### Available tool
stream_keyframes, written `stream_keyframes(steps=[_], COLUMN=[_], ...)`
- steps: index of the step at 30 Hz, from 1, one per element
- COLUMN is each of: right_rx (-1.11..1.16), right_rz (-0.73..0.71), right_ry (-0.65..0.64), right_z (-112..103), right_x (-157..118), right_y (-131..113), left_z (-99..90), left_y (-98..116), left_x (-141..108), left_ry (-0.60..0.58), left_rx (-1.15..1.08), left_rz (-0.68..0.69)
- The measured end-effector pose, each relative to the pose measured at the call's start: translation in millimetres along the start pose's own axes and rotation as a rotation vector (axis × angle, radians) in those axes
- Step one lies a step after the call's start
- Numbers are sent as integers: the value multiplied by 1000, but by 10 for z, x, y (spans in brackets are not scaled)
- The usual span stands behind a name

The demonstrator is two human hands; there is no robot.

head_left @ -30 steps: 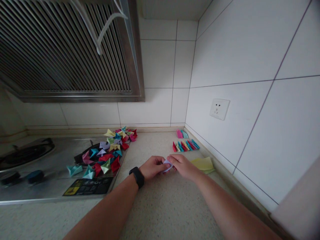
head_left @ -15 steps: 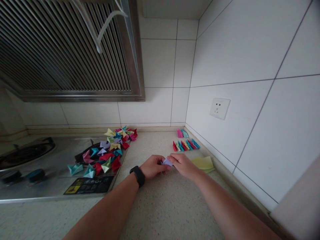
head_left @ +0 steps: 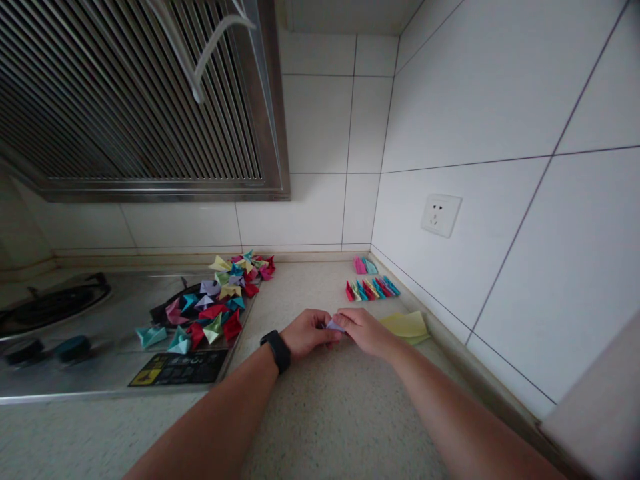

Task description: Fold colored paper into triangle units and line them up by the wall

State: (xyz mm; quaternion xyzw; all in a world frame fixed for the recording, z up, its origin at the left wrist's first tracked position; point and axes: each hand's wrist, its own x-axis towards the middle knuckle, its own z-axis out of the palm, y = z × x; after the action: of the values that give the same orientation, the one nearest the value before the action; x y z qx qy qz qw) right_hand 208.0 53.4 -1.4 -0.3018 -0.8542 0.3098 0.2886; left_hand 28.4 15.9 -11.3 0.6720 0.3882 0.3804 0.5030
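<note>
The lilac paper (head_left: 333, 326) sat at three o'clock from the left hand (head_left: 305, 331) and nine o'clock from the right hand (head_left: 367, 330). Both hands' fingers pinched it almost closed, partly hiding it between their tips.

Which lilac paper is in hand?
The partly covered lilac paper pinched between the left hand and right hand; the other visible lilac pieces lie in the mixed-colour pile to the left, untouched.
</note>
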Motion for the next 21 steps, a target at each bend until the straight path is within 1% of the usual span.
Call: stream_keyframes(steps=[6, 10, 17, 21], right_rx=[-19, 5, 137, 192], right_rz=[-8, 2, 54, 59], right_ry=[15, 2, -52, -71], right_z=[3, 5, 15, 22], right_x=[5, 1, -16, -13], right_y=[-6, -7, -23, -22], left_z=[-18, -31, -50, -59], left_y=[-51, -42, -52, -66], left_x=[18, 10, 9, 15], left_ry=[-23, -55, -89, -115], left_rx=[-66, -100, -161, -205], left_rz=[-4, 0, 13, 13])
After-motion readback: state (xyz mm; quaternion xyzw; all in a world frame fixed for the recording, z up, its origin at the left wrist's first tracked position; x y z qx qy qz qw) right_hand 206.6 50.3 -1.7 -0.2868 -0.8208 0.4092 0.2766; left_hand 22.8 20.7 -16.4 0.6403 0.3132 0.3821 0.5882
